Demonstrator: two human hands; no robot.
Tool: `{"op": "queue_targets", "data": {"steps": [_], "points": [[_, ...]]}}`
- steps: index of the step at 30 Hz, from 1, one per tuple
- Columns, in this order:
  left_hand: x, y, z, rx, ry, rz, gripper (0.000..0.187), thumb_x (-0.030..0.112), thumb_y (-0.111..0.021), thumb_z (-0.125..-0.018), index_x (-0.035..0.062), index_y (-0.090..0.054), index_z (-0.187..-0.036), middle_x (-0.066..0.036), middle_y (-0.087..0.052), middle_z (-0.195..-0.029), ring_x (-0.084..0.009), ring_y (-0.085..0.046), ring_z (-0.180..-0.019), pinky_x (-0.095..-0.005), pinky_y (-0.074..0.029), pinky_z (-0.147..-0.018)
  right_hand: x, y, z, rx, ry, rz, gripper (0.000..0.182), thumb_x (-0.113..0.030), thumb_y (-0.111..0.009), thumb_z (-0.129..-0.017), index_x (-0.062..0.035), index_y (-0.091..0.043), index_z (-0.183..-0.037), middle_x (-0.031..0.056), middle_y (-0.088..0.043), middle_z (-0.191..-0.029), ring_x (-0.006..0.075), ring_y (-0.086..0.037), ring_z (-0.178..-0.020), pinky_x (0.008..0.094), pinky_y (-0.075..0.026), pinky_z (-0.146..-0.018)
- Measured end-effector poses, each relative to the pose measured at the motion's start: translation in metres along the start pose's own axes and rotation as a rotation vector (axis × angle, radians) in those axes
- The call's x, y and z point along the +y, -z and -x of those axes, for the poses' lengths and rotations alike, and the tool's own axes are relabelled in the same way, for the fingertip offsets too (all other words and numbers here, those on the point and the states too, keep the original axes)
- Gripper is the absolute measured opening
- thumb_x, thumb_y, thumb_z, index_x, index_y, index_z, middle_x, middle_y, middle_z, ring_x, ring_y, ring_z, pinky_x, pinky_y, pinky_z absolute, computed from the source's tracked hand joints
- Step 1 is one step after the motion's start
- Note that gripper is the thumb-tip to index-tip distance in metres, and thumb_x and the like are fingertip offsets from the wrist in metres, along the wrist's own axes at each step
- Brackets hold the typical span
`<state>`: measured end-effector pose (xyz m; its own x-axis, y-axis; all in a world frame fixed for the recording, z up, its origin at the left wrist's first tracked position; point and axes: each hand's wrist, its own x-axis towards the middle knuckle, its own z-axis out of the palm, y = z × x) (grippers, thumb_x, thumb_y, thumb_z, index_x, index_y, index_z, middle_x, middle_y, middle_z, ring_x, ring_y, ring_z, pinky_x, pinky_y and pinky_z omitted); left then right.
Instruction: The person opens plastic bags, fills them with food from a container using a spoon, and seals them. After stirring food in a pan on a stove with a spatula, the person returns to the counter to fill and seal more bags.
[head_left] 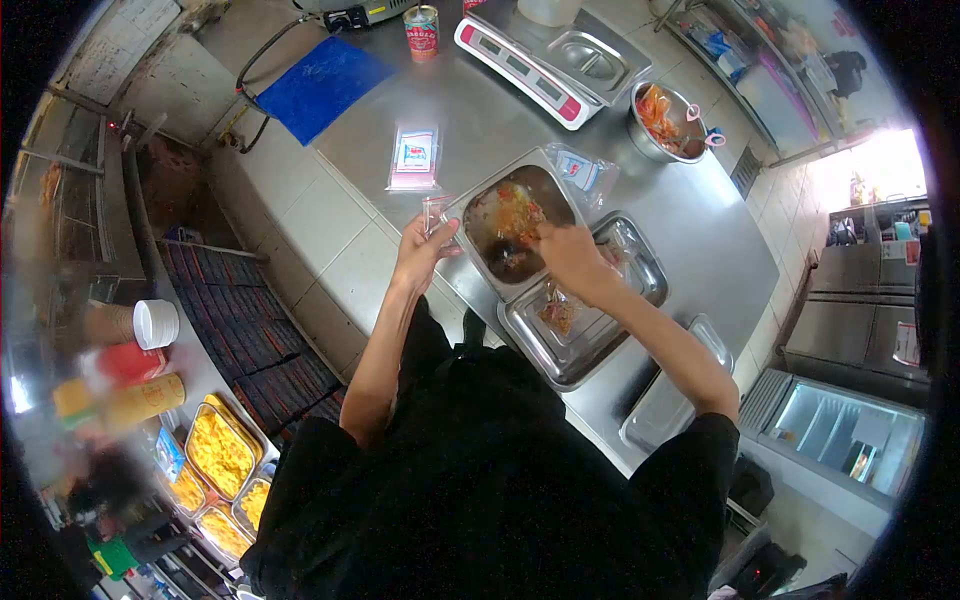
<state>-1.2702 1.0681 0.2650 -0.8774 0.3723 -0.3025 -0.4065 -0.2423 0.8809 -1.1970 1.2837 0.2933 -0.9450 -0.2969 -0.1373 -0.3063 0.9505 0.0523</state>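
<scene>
My left hand (426,252) pinches a small clear plastic bag (436,212) beside the left edge of a deep steel pan (478,258). Inside the pan is a reddish-orange, saucy food mix (514,212), with a darker patch at its near side. My right hand (572,258) reaches over the pan's right rim, its fingers curled at the food; whatever they grip is hidden. Partly under the pan sits a shallow steel tray (562,372), with filled clear bags (557,314) of food lying in it.
A pack of bags (414,158) and another plastic packet (582,172) lie by the pan. Farther off are a scale (525,75), a tin can (422,34), a blue sheet (325,85) and a bowl (640,128) with tongs. Yellow food trays (220,450) stand left.
</scene>
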Motion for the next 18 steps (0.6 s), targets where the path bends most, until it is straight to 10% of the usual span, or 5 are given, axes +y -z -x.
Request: {"op": "queue_targets", "data": {"steps": [11, 13, 18], "points": [[-0.003, -0.031, 0.022, 0.026, -0.103, -0.090, 0.038, 0.015, -0.058, -0.082, 0.0084, -0.047, -0.118, 0.005, -0.049, -0.078, -0.0028, -0.048, -0.070, -0.0214, -0.050, -0.059, -0.045, -0.008, 0.002, -0.003, -0.288, -0.685, 0.014, -0.009, -0.053, -0.069, 0.0015, -0.061, -0.073, 0.0235, -0.058, -0.072, 0.0395, -0.057, -0.071, 0.0433, -0.046, -0.066], [-0.004, -0.035, 0.027, 0.040, -0.096, -0.093, 0.038, 0.015, -0.058, -0.082, 0.0085, -0.047, -0.118, 0.005, -0.048, -0.078, -0.0025, -0.047, -0.070, -0.0214, -0.050, -0.059, -0.040, -0.011, -0.009, 0.292, -0.295, -0.944, 0.020, -0.012, -0.054, -0.070, -0.0010, -0.065, -0.083, 0.0210, -0.061, -0.076, 0.0338, -0.060, -0.070, 0.0395, -0.047, -0.065], [-0.005, -0.034, 0.029, 0.084, -0.088, -0.066, 0.038, 0.013, -0.057, -0.082, 0.0084, -0.046, -0.118, 0.003, -0.048, -0.080, -0.0041, -0.047, -0.071, -0.0227, -0.051, -0.060, -0.010, -0.010, -0.015, 0.033, -0.516, -1.401, 0.026, -0.015, -0.057, -0.072, -0.0036, -0.064, -0.094, 0.0110, -0.064, -0.073, 0.0184, -0.059, -0.063, 0.0295, -0.046, -0.061]]}}
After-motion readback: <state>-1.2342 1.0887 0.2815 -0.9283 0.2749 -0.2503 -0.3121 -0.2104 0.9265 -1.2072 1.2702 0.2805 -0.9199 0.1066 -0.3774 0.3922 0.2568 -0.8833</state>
